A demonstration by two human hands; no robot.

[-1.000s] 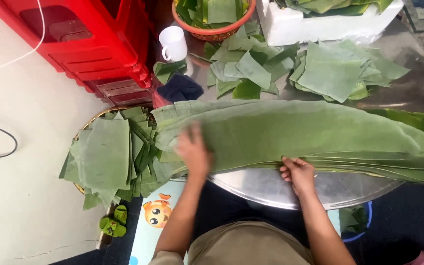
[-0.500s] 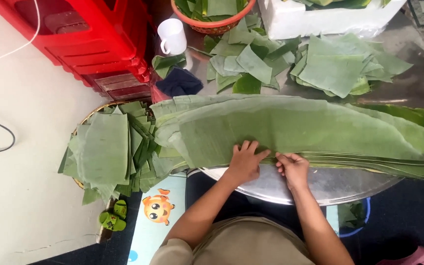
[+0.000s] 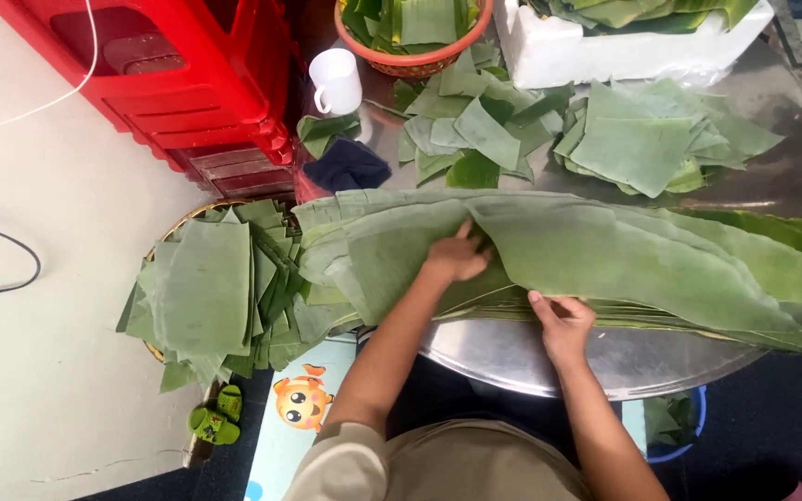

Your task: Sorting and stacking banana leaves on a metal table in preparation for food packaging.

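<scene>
1. My left hand [image 3: 457, 255] lies flat, fingers tucked under a fold of the long banana leaf [image 3: 605, 250].
2. My right hand [image 3: 563, 320] pinches its near edge.
3. The leaf spans the round metal table [image 3: 531, 357]; cut squares [image 3: 638, 148] lie behind it, beside a white mug [image 3: 339, 81].

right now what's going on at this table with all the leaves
A person works at a round metal table on a stack of long banana leaves. The left hand reaches under a lifted fold of the top leaf, and the right hand grips the stack's near edge. Cut leaf squares lie in piles behind, and more fill a flat basket on the floor at the left.
</scene>
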